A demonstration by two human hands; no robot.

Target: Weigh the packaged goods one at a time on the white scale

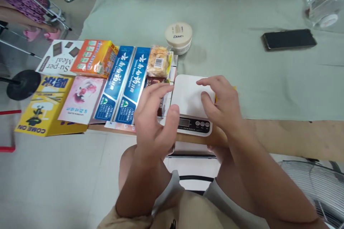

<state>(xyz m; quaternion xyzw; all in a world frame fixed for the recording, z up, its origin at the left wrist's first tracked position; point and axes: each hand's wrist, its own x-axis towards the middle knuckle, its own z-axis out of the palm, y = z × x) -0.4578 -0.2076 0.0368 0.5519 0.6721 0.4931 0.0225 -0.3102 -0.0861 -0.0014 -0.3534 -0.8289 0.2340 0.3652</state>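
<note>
Pale green cloth (228, 10) covers most of the counter (290, 136), leaving the near edge bare. A white scale (188, 94) lies flat at that edge, between the two hands, its display (184, 122) and buttons facing the person. The left hand (154, 118) is open and empty, at the scale's left side. The right hand (224, 102) is open and empty, index finger and thumb over the right part of the platform; contact cannot be determined. Left of the scale are a snack pack (157, 61), two blue toothpaste boxes (135, 78), an orange box (91, 57), a pink-and-white box (82, 96) and a yellow box (41, 109). A Dove tub (178, 35) stands beyond the scale; a phone (288, 39) lies farther right.
</note>
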